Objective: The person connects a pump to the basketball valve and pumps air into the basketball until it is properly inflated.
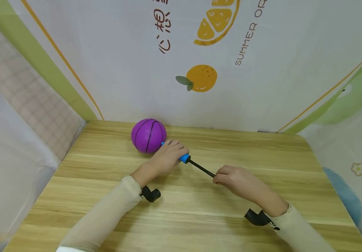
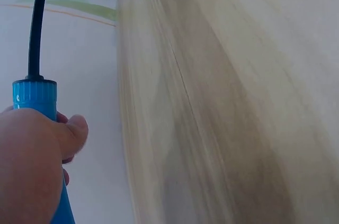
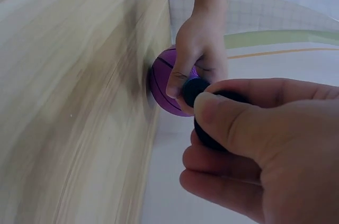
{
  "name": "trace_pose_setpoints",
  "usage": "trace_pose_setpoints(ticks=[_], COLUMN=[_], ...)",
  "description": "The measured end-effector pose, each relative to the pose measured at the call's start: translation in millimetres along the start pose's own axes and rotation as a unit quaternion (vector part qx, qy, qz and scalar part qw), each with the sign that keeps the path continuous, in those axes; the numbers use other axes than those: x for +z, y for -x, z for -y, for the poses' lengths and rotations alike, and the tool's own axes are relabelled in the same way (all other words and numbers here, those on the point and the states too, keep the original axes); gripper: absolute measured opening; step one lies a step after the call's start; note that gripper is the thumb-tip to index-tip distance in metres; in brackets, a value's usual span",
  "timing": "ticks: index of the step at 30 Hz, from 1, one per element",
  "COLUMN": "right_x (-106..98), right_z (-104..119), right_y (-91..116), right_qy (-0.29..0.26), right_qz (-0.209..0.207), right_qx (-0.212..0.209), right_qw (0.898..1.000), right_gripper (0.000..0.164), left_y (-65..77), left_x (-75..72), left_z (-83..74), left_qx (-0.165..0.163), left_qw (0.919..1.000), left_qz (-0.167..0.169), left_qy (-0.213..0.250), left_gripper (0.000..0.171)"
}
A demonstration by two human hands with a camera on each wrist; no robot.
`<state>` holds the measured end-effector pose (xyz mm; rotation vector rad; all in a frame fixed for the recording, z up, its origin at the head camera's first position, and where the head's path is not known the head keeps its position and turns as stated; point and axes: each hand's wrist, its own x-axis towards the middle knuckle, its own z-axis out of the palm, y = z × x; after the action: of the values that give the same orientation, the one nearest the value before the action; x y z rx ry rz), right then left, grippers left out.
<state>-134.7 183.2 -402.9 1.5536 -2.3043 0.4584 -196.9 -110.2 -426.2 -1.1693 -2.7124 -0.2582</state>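
Observation:
A purple ball [image 1: 147,134] with black seam lines rests near the table's back edge. Just to its right, my left hand [image 1: 168,156] grips the blue barrel [image 1: 185,158] of a hand pump, whose far end meets or nearly meets the ball; the exact contact is hidden. From the barrel a long black rod [image 1: 201,168] extends toward my right hand [image 1: 239,181]. That hand pinches the pump's black handle [image 3: 211,133] between thumb and fingers, as the right wrist view shows. In the left wrist view the left fingers wrap round the barrel below its ribbed collar [image 2: 35,92].
Under both hands lies a wood-grain table [image 1: 187,224]. A white cloth [image 1: 121,70] printed with oranges and lettering hangs behind it. Black camera mounts [image 1: 150,194] sit at both wrists, over beige sleeves [image 1: 105,210].

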Motion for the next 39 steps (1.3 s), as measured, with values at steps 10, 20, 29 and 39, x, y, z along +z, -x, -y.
trace_pose_setpoints(ticks=[10, 20, 29, 39], right_x=[-1.8, 9.9, 26.9, 36.4], right_z=[-1.5, -9.7, -15.8, -22.1], right_y=[-2.6, -33.0, -53.7, -61.9], right_qy=[0.001, 0.012, 0.016, 0.000], right_qz=[0.011, 0.054, 0.060, 0.042], right_qx=[0.002, 0.012, 0.011, 0.015], right_qw=[1.000, 0.998, 0.998, 0.999], right_gripper=[0.024, 0.014, 0.011, 0.008], left_y=[-2.7, -3.5, -3.1, -3.5], left_x=[0.1, 2.8, 5.0, 1.1], left_z=[-2.8, -4.5, -9.0, -5.7], left_qx=[-0.001, -0.014, -0.008, -0.011], left_qw=[1.0000, 0.9998, 0.9997, 0.9999], left_qz=[0.008, 0.008, 0.012, 0.008], left_qy=[0.002, -0.015, -0.019, -0.006], left_gripper=[0.023, 0.020, 0.017, 0.016])
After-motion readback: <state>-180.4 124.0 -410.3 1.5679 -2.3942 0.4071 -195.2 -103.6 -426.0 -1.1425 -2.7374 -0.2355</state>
